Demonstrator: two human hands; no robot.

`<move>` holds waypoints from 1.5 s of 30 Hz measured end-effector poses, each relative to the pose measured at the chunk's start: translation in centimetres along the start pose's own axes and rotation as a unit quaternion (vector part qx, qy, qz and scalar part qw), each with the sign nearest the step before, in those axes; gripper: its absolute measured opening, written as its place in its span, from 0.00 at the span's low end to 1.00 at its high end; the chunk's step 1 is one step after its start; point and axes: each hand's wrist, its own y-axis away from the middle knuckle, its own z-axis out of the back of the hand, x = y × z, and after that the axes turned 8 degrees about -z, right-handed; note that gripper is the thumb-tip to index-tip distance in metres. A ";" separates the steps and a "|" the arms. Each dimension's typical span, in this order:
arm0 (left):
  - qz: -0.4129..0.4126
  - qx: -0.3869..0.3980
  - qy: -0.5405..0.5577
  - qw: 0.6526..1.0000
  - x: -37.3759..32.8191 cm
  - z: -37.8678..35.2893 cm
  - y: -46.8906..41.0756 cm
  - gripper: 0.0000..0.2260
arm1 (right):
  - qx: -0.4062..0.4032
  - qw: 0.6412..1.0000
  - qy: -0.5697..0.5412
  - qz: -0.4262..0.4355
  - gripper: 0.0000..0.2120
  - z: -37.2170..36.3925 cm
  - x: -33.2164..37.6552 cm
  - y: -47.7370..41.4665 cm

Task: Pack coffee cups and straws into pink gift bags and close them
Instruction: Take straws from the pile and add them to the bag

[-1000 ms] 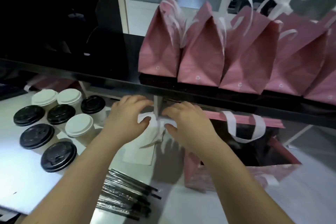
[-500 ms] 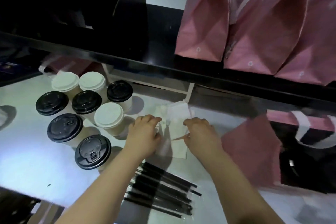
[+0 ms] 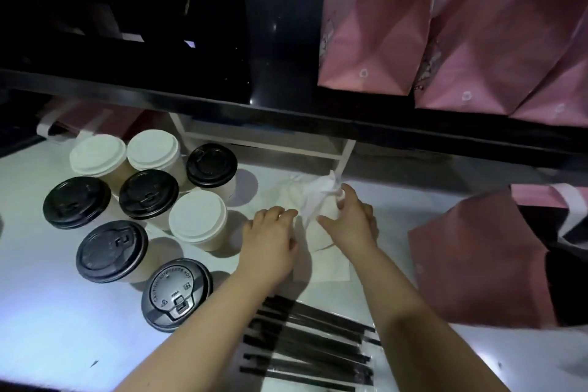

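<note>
My right hand (image 3: pixel 351 227) pinches a thin white paper sleeve (image 3: pixel 318 197) and lifts its crumpled top off a small stack of white sleeves (image 3: pixel 329 269) on the table. My left hand (image 3: pixel 270 240) presses down on the stack's left side. Several lidded coffee cups stand to the left, some with white lids (image 3: pixel 197 216) and some with black lids (image 3: pixel 111 251). Wrapped black straws (image 3: pixel 311 347) lie in a pile near the front edge between my forearms. A pink gift bag (image 3: pixel 477 264) lies at the right, its mouth turned away to the right.
A black shelf (image 3: pixel 286 118) runs across above the white table (image 3: pixel 57 321). Closed pink gift bags (image 3: pixel 375 25) stand in a row on the shelf's right part. Flat pink bags (image 3: pixel 105 118) lie under the shelf at the back left.
The view has tilted down and moved closer. My right hand has pulled the white sleeve's top up and to the right, while my left hand has settled on the stack.
</note>
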 end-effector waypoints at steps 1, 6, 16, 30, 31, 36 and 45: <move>0.000 0.003 -0.002 1.000 0.1 0.0 -0.1 0.23 | -0.003 1.000 0.000 -0.010 0.28 -0.4 0.0 0.0; 0.009 -0.005 0.023 1.000 0.5 0.5 -0.1 0.25 | -0.003 0.998 -0.058 0.001 0.15 -1.4 -0.2 0.3; -0.013 -0.097 0.062 0.993 -0.8 5.6 -0.8 0.27 | -0.047 0.974 -0.213 0.066 0.01 4.4 1.3 2.5; -0.158 -0.213 0.043 0.963 -14.4 13.2 -2.3 0.26 | -0.202 0.933 -0.180 0.235 0.09 26.3 -1.1 8.5; -0.168 -0.216 0.045 0.961 -15.9 13.0 -2.3 0.26 | -0.213 0.933 -0.174 0.234 0.08 27.7 -2.2 8.9; -0.229 -0.197 0.063 0.951 -22.8 10.9 -1.8 0.24 | -0.220 0.941 -0.174 0.189 0.04 33.1 -9.2 9.9; -0.267 -0.116 0.001 0.957 -30.2 5.4 -2.0 0.11 | -0.103 0.971 -0.112 0.182 0.09 35.5 -18.6 8.4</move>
